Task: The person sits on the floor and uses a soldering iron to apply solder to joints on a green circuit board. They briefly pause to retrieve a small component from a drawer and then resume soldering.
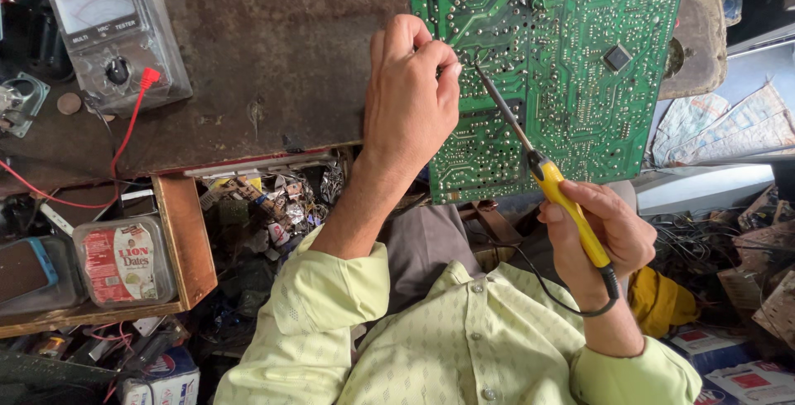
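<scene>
At the 1 o'clock sector of the view, a green circuit board [571,65] lies solder-side up, overhanging the near edge of a worn dark workbench [248,57]. The left hand [411,90] rests on the board's left edge, fingers curled shut with thumb and forefinger pinched; whether they grip solder wire cannot be told. The right hand [600,235], at 4 o'clock, is closed around the yellow handle of a soldering iron [542,169], whose tip touches the board just beside the left fingertips. Judged step: heating a joint on the board. The next move calls for a steady tip and a motionless board. An analogue multimeter [116,36] sits at 10 o'clock, its red lead [124,136] trailing off.
</scene>
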Demonstrator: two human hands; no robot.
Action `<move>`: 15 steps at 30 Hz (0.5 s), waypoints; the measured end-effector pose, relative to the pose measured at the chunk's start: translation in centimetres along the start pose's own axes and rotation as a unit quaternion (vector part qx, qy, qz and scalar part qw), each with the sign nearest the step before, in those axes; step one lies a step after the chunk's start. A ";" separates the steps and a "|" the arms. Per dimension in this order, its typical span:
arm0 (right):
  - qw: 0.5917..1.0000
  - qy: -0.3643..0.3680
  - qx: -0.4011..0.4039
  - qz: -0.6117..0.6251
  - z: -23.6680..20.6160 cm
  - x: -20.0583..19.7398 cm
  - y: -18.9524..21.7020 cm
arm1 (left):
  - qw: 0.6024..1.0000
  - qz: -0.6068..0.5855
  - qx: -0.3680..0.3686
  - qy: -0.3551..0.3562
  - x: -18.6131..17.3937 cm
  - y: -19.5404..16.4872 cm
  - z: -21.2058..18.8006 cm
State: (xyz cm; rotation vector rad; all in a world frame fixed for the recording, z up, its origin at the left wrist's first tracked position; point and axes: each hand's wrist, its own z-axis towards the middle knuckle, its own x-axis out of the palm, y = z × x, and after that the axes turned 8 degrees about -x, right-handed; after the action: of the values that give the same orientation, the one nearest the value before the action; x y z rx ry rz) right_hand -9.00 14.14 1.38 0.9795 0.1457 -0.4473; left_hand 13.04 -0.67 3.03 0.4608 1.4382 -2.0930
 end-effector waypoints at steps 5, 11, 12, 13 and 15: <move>1.000 0.007 -0.011 0.004 1.8 2.5 -0.2 | 1.000 0.003 0.000 -0.012 -1.0 1.0 1.6; 1.000 0.006 -0.007 0.019 2.6 4.9 -0.7 | 1.000 -0.003 0.006 -0.014 -1.9 3.0 3.1; 1.000 0.008 -0.002 0.023 2.6 4.9 -1.0 | 1.000 -0.006 0.004 -0.015 -1.6 3.0 3.1; 1.000 0.009 0.002 0.027 2.7 4.9 -1.3 | 1.000 -0.007 0.005 -0.017 -1.4 3.1 3.2; 0.999 0.001 0.031 0.044 2.8 5.4 -1.4 | 1.000 -0.008 0.011 -0.022 -1.6 3.4 3.6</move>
State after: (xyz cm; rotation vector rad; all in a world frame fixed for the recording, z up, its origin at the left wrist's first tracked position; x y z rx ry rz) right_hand -4.91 9.55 0.17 1.0422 0.0898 -0.3712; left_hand 16.54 -4.51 2.72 0.4111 1.3983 -2.1205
